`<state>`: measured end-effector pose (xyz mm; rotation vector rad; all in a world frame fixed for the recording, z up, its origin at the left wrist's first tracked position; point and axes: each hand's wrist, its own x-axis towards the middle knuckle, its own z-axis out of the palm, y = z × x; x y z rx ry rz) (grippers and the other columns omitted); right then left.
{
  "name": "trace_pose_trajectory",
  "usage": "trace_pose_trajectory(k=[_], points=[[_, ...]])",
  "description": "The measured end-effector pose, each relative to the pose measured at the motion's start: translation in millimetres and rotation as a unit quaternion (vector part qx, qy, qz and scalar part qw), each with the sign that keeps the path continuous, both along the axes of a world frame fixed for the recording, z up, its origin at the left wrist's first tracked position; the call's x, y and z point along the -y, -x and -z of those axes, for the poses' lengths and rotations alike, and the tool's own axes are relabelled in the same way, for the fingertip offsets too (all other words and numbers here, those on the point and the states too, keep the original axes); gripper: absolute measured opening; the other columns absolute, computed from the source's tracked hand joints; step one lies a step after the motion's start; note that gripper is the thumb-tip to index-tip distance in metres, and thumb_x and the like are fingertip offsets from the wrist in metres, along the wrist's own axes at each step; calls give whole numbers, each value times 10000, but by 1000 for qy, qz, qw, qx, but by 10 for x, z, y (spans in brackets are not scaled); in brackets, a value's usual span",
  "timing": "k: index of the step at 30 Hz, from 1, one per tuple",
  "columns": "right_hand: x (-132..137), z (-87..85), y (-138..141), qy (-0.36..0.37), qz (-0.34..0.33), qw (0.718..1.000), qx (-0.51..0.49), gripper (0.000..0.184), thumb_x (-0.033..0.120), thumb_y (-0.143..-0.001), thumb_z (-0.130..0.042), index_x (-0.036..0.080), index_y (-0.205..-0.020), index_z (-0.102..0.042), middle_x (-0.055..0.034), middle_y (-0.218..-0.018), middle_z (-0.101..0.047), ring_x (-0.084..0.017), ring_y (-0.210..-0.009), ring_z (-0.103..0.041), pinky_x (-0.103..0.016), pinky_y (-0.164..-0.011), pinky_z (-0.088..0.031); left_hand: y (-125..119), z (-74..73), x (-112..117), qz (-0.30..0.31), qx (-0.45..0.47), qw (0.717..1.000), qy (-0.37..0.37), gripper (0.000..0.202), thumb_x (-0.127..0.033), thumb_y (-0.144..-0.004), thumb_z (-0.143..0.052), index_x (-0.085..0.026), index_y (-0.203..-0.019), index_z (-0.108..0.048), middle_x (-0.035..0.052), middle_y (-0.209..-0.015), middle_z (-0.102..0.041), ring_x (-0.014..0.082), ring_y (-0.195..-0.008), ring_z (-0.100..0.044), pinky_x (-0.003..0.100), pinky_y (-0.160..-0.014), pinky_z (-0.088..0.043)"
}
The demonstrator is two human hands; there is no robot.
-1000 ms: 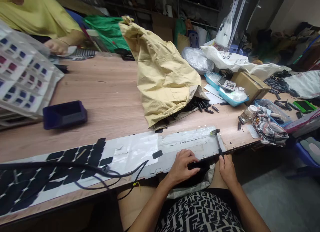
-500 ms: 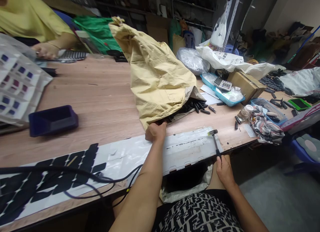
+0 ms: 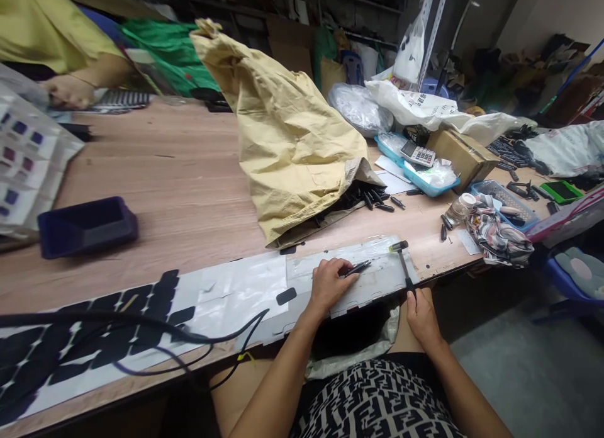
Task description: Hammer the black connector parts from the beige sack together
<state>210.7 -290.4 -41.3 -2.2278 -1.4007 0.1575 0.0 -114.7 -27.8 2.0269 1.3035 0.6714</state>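
Slim black piece (image 3: pixel 357 269) in the left hand (image 3: pixel 329 286), hammer (image 3: pixel 406 271) in the right hand (image 3: pixel 421 312)

The left hand is partly curled, its thumb and fingers closed on the slim black piece, which points away to the right over a pale board (image 3: pixel 382 277) at the table's near edge. Whether the piece touches the board cannot be told. The right hand is closed round the hammer's black handle, beside the board's right end; the hammer's head, dark at one end and yellow-green at the other, lies over the far right part of the board.

Beyond the board stands a large beige sack (image 3: pixel 302 142), tilted, with many black pieces (image 3: pixel 372 196) spilling from its mouth onto the wooden table (image 3: pixel 189 192). To the left, a white sheet (image 3: pixel 212 290) bears dark patches, and a black cable (image 3: pixel 117 318) crosses over it. A dark blue tray (image 3: pixel 87 227) sits farther back on that side.

To the right of the sack are a calculator (image 3: pixel 418 153) on light-blue trays (image 3: pixel 438 182), a cardboard box (image 3: pixel 455 158), a jar (image 3: pixel 461 209) with a white lid and a patterned cloth (image 3: pixel 495 233). Below the board's edge, an open bag (image 3: pixel 352 365) shows its pale rim. At the far left, a co-worker's hand (image 3: pixel 70 92) rests near striped material (image 3: pixel 120 101).
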Motion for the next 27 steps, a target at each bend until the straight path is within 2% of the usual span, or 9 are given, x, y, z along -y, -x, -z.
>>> trace_pose_trajectory(k=[3, 9, 13, 18, 21, 27], points=[[-4, -19, -4, -8, -11, 1000, 1, 379, 411, -1026, -303, 211, -847, -570, -94, -786, -627, -235, -821, -624, -309, -731, -454, -25, 33, 8, -2, -19, 1000, -14, 179, -396, -761, -730, -267, -883, -709, 6, -875, -714, 248, -919, -580, 382, -843, -395], [30, -59, -1, -12, -6, 998, -67, 374, 446, -1012, -347, 210, -869, -599, -68, -744, -647, -217, -703, -625, -295, -663, -445, -29, 26, 7, 4, -43, 998, -35, 185, -377, -792, -698, -278, -946, -725, 9, -903, -706, 245, -935, -566, 383, -827, -379], [63, -130, 82, -13, -49, 995, -85, 354, 434, -1005, -369, 210, -865, -605, -47, -703, -647, -199, -652, -619, -274, -626, -432, -34, 23, 16, 2, -40, 999, -29, 175, -354, -801, -681, -280, -953, -730, 13, -916, -703, 244, -952, -562, 389, -844, -376], [62, -255, 280, 10, -88, 993, -80, 343, 419, -1012, -363, 220, -816, -561, -10, -624, -597, -168, -557, -567, -256, -571, -384, -23, 27, 3, 5, -34, 999, -18, 175, -355, -810, -676, -285, -958, -736, 17, -953, -710, 254, -976, -565, 405, -873, -373], [51, -304, 347, 15, -93, 993, -71, 348, 432, -1019, -347, 225, -828, -550, -17, -646, -607, -174, -585, -584, -255, -587, -389, -21, 22, 0, 8, -34, 999, -14, 181, -359, -809, -683, -291, -967, -739, 18, -954, -711, 258, -981, -567, 404, -873, -376], [51, -269, 305, 33, -112, 993, -28, 348, 417, -1022, -356, 203, -880, -591, -44, -695, -649, -188, -637, -620, -257, -590, -370, -25, 1, 3, 8, -33, 999, -16, 189, -360, -806, -695, -289, -975, -741, 20, -966, -704, 254, -983, -566, 391, -860, -372]])
